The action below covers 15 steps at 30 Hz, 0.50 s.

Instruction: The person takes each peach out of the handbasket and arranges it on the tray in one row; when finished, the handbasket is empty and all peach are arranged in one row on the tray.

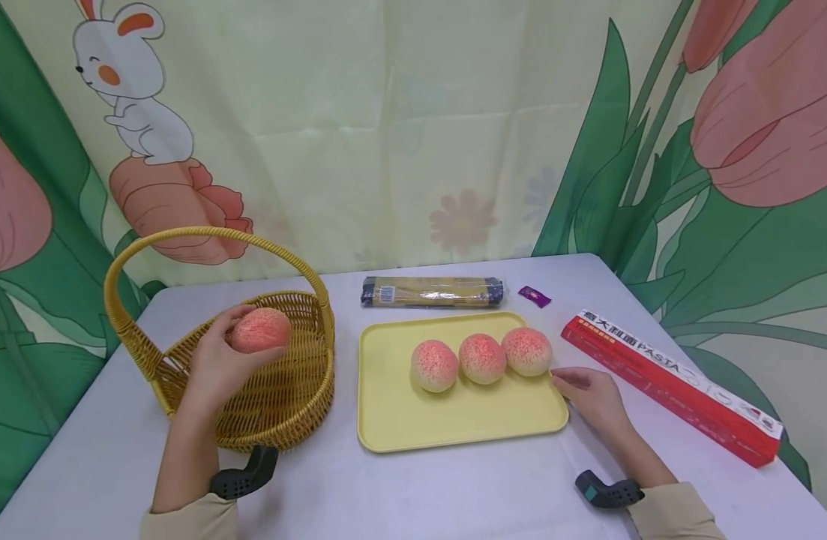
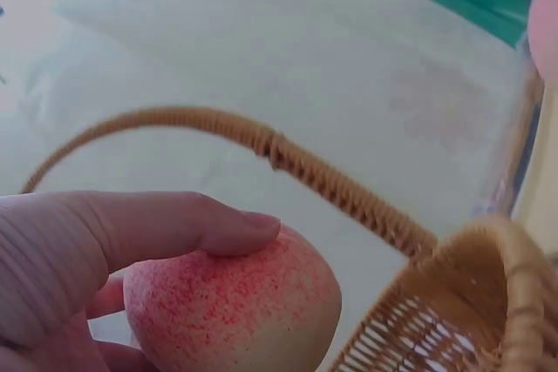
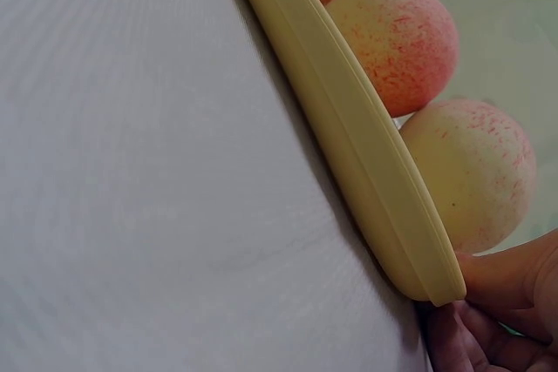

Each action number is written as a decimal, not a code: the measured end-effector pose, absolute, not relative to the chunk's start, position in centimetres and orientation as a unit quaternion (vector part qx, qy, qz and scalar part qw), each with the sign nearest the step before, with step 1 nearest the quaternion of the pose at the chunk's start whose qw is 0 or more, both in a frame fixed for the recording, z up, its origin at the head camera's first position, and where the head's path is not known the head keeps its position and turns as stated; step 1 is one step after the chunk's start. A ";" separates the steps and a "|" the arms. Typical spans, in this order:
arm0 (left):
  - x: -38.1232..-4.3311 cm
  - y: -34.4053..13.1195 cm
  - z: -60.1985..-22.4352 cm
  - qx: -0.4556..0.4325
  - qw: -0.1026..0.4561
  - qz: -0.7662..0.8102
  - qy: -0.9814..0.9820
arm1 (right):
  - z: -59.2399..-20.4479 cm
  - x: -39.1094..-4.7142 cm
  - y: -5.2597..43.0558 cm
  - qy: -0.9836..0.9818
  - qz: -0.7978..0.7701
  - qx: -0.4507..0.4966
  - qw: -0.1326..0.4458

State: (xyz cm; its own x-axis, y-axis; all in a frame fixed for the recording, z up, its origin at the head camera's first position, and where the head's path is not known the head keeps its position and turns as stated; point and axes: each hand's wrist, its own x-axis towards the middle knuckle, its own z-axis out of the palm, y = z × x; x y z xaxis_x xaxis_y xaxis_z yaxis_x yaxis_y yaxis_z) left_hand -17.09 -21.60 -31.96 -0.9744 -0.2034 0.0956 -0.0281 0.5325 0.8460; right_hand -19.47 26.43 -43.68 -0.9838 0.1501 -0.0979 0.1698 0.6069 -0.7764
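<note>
- Currently the left hand grips a peach with thumb and fingers curled round it, holding it just above the wicker basket, at about nine o'clock on the table.
- Judging from the left wrist view, the thumb lies across the top of the fruit and the hold looks light; if it loosens, the peach could fall into the basket or strike its rim and roll off towards seven o'clock.
- Overhead, the basket handle arches near the hand; lifting the fruit straight up could knock it and tip the basket.
- Meanwhile the right hand rests at the yellow tray, fingertips touching its three o'clock rim; whether they pinch the rim I cannot tell.
- Three more peaches sit loose in a row on the tray, touching; a nudge or lift of that rim could send them rolling towards nine o'clock.
- Nearby, the red pasta box lies at three o'clock, where a sweeping wrist might push it towards the table edge.
</note>
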 end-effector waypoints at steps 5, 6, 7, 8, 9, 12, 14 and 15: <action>-16.1 -20.4 -31.3 0.033 0.088 -0.482 -0.871 | -43.6 -19.6 26.3 0.897 -0.432 0.089 0.010; -16.0 -20.2 -31.2 0.032 0.087 -0.483 -0.871 | -43.7 -19.6 26.3 0.898 -0.431 0.088 0.010; -15.9 -19.9 -31.1 0.028 0.084 -0.485 -0.870 | -43.7 -19.6 26.3 0.898 -0.432 0.088 0.010; -15.8 -19.6 -31.1 0.022 0.081 -0.488 -0.869 | -43.7 -19.6 26.3 0.898 -0.432 0.088 0.010; -15.7 -19.3 -31.1 0.013 0.077 -0.490 -0.868 | -43.7 -19.6 26.3 0.898 -0.432 0.088 0.010; -15.8 -18.1 -31.3 -0.012 0.058 -0.503 -0.862 | -43.7 -19.5 26.3 0.897 -0.433 0.088 0.009; -16.0 -17.2 -31.5 -0.024 0.046 -0.512 -0.857 | -43.6 -19.5 26.3 0.897 -0.432 0.088 0.007; -16.1 -16.8 -31.7 -0.027 0.042 -0.516 -0.855 | -43.6 -19.5 26.3 0.897 -0.432 0.088 0.006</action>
State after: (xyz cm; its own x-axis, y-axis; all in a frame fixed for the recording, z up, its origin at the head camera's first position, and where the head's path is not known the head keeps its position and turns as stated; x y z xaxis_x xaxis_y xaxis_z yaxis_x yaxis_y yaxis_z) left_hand -16.10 -16.79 -31.69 -0.9949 0.0026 0.1007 0.0902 0.4669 0.8797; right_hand -19.51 26.33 -43.64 -0.9846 0.1521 -0.0864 0.1624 0.6109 -0.7749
